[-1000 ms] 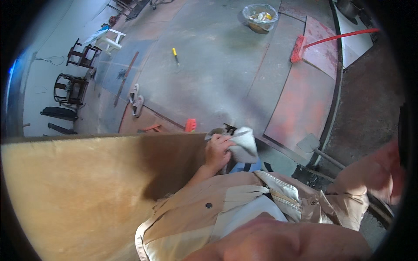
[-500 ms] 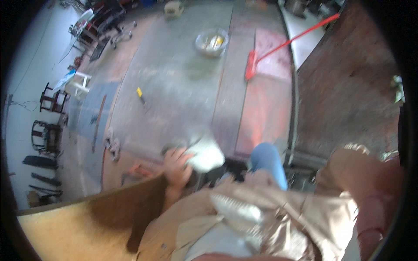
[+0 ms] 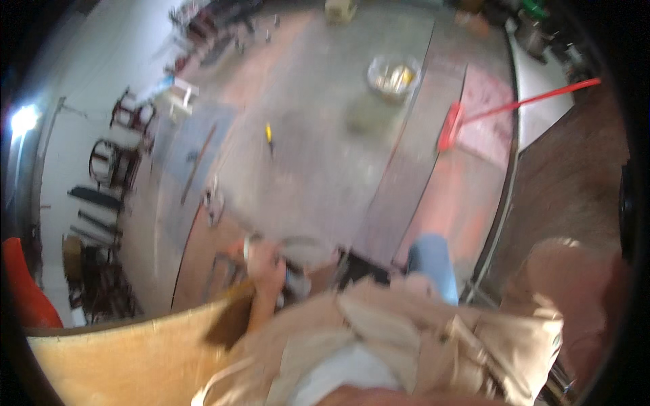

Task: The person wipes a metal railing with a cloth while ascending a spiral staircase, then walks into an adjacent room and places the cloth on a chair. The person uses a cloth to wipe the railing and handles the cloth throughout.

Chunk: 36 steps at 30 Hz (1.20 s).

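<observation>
Past the edge of a curved wooden panel (image 3: 149,352), my left hand (image 3: 266,265) is held low in front of me. Its fingers look curled, though blur smears them. Pale bits show at both sides of the hand, and a blurred grey-and-white object (image 3: 296,281) touches or lies just beside it; its kind is unclear. A little to the right is a dark, boxy object (image 3: 363,268), partly covered by my beige clothing. My right sleeve (image 3: 565,284) is bent at the right side, and the hand at its end is not visible.
On the floor lie a yellow-and-black hand tool (image 3: 269,139) and a long thin strip (image 3: 199,162). Farther off stand a clear basin (image 3: 394,76) with things in it and a red push broom (image 3: 450,127). Dark wooden chairs (image 3: 115,166) line the left wall.
The view has swung, so the floor things sit farther right. The large white piece by my left hand no longer shows; a grey-and-white object appears there instead. More of the left wall shows.
</observation>
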Motion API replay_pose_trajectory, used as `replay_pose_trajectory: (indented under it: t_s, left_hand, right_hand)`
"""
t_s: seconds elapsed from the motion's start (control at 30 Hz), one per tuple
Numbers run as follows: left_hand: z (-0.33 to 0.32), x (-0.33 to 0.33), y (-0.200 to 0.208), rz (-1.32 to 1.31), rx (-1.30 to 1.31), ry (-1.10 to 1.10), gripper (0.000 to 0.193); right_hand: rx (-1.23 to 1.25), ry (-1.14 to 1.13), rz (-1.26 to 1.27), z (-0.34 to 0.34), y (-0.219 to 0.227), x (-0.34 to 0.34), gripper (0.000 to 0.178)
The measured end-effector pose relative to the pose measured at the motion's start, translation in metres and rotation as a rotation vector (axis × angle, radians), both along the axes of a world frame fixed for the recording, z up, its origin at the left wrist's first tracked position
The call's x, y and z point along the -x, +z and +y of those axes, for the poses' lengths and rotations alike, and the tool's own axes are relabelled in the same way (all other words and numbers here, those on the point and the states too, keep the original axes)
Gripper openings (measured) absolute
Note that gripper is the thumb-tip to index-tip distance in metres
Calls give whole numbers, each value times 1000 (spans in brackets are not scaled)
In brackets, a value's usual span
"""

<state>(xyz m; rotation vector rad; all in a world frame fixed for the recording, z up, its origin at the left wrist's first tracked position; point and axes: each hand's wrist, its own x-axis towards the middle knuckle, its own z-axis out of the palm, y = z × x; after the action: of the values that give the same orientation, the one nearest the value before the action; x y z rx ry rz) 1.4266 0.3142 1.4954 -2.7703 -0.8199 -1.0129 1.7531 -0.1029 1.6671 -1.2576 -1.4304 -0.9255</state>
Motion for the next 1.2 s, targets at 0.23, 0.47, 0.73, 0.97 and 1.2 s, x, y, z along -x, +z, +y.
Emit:
replay_pose_trajectory:
  t_s: [0.23, 0.47, 0.73, 0.97, 1.2]
  left_hand:
    - [-5, -21, 9, 176, 183, 272, 29]
    - [12, -25, -6, 299, 443, 535, 26]
    - [46, -44, 29, 218, 323, 743, 29]
    - [23, -15, -13, 137, 490, 684, 30]
    - [52, -12, 34, -207, 658, 946, 24]
  right_hand:
    - [192, 315, 227, 52, 9, -104, 26]
    - [603, 468, 603, 87, -26, -135, 29]
    - [919, 543, 800, 164, -71, -121, 33]
    - [1015, 780, 514, 306, 27, -84, 36]
    - [887, 1250, -25, 438, 199, -42, 39]
